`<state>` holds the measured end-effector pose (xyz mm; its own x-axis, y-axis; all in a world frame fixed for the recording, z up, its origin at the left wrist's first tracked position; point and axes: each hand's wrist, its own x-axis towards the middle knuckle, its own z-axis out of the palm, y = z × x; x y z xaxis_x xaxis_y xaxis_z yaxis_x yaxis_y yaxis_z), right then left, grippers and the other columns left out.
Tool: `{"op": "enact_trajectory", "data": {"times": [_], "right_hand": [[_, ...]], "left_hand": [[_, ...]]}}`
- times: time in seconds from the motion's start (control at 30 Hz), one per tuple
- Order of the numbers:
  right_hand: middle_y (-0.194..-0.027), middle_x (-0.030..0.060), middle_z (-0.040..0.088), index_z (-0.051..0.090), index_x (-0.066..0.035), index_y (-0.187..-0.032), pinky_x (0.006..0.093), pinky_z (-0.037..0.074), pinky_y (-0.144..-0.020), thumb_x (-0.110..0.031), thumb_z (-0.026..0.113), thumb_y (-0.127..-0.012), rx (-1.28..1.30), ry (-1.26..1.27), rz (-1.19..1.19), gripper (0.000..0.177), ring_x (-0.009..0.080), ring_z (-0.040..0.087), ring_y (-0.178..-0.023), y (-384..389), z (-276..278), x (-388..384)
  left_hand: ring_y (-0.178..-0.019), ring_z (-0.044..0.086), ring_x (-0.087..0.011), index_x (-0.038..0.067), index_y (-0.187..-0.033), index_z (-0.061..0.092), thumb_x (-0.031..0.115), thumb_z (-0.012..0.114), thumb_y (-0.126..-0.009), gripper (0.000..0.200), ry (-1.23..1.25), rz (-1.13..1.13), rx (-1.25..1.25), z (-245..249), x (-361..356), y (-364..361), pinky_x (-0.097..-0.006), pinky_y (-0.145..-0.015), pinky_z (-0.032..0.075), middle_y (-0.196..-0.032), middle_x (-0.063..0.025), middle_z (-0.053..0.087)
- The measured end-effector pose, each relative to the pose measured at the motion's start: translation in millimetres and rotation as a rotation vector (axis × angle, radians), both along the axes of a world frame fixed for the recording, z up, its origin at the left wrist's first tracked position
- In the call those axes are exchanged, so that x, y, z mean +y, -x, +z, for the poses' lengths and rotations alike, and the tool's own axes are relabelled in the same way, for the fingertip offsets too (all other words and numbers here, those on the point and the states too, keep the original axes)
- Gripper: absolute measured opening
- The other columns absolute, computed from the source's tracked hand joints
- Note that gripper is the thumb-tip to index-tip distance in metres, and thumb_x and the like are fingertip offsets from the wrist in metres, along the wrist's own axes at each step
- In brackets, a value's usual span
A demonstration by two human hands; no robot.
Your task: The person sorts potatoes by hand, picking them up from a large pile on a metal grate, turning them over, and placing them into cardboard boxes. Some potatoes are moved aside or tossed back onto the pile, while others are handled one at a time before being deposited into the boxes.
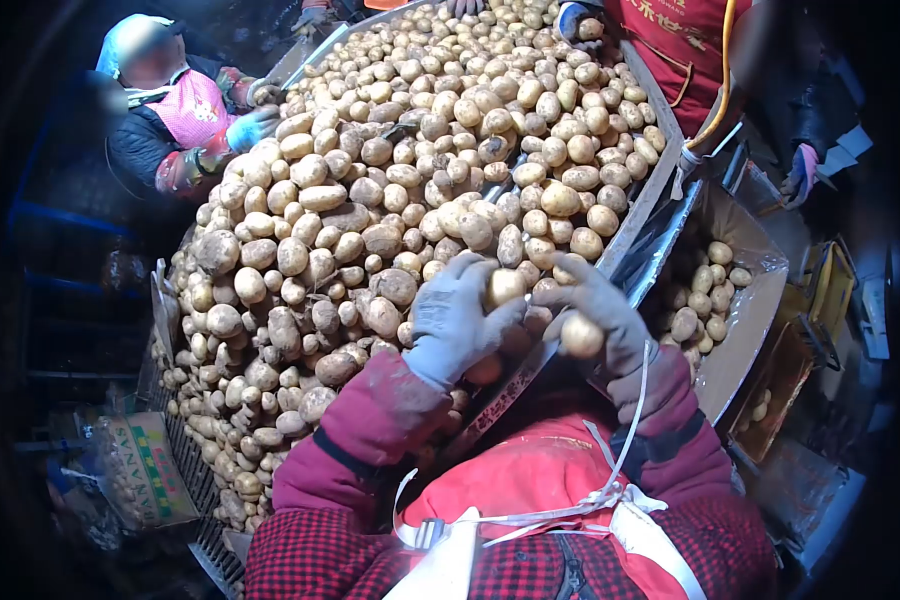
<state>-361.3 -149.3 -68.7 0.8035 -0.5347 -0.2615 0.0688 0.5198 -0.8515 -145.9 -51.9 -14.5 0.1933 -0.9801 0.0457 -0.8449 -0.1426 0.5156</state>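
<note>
A large heap of brown-yellow potatoes [370, 220] covers the sorting table. At the heap's near edge, my left hand [458, 315], in a grey glove, has its thumb and fingers curled round a pale potato [505, 287]. Just to its right is my right hand [602, 315], also gloved, with a round potato [581, 336] held at its palm under bent fingers. Both hands are close together above the metal rim [510, 392] of the table. Part of each palm is hidden.
A cardboard box [745, 300] holding potatoes stands to the right, beside the table's raised edge [660, 185]. Co-workers' gloved hands [253, 128] reach in from the left and the far side. A bananas carton [150, 470] is at lower left.
</note>
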Motion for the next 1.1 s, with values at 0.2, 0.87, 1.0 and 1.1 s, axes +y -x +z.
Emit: {"op": "enact_trajectory", "data": {"times": [0.2,0.87,1.0,1.1], "right_hand": [[-0.135,0.0139,0.061,0.033,-0.005,-0.159,0.0344,0.059,-0.089,-0.032,0.076,-0.096,-0.488,-0.438,-0.020,0.080,0.0220,0.068,-0.110,-28.1,-16.8,44.4],[-0.121,0.0137,0.070,0.039,-0.008,-0.159,0.0363,0.060,-0.082,-0.053,0.056,-0.105,-0.338,-0.425,-0.151,0.072,0.0261,0.074,-0.106,-9.9,-10.2,51.2],[-0.123,0.0138,0.070,0.041,-0.007,-0.157,0.0380,0.060,-0.084,-0.053,0.054,-0.106,-0.326,-0.430,-0.186,0.070,0.0277,0.074,-0.108,-8.6,-16.2,53.7],[-0.118,0.0156,0.071,0.042,-0.005,-0.156,0.0288,0.059,-0.068,-0.051,0.054,-0.106,-0.331,-0.469,-0.282,0.069,0.0188,0.074,-0.082,-8.9,-36.0,56.0]], "left_hand": [[-0.123,0.063,-0.0437,-0.001,-0.134,0.063,0.032,0.071,-0.096,0.051,0.124,-0.245,0.094,27.2,26.3,-13.3,-0.0486,-0.104,0.051,-0.134,-0.0270,0.063],[-0.111,0.068,-0.0404,0.007,-0.138,0.055,0.046,0.080,-0.084,0.071,-0.335,-0.015,-0.277,-16.0,3.4,-69.9,-0.0491,-0.095,0.053,-0.124,-0.0222,0.068],[-0.105,0.071,-0.0398,0.009,-0.133,0.063,0.042,0.075,-0.091,0.055,-0.258,0.094,-0.088,-0.7,3.5,-54.9,-0.0473,-0.090,0.055,-0.110,-0.0227,0.073],[-0.098,0.074,-0.0336,0.008,-0.122,0.072,0.033,0.067,-0.100,0.034,-0.192,0.194,0.078,-24.9,4.9,-78.4,-0.0421,-0.086,0.057,-0.103,-0.0192,0.077]]}}
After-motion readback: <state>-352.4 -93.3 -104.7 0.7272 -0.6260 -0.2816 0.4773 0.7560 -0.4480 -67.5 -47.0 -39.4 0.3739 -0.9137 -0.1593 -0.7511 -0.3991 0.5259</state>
